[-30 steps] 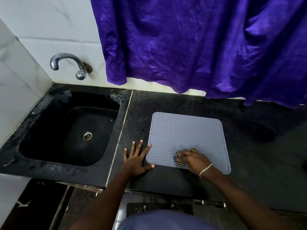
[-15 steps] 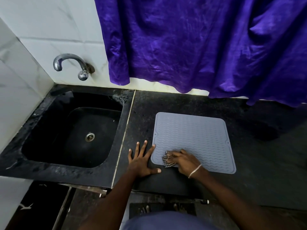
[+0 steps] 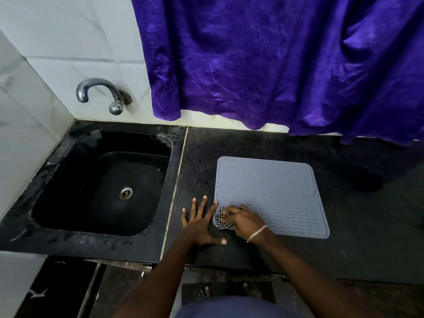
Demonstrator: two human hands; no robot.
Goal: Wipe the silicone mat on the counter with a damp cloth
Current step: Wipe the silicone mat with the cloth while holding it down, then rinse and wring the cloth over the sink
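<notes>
Black-and-white cloth [image 3: 223, 221], clenched in the grip of the right hand [image 3: 246, 222], lies on the grey silicone mat [image 3: 275, 191] at its near-left corner; the left hand [image 3: 199, 226] rests flat, fingers spread, on the surface [image 3: 252, 142] beside the mat.

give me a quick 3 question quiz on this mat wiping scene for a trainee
1. True or false: the left hand lies flat on the counter, beside the mat.
2. Where on the mat is the cloth? A) far right corner B) near left corner C) middle
3. Short answer: which hand grips the cloth?

Key: 1 true; 2 B; 3 the right hand.
</notes>
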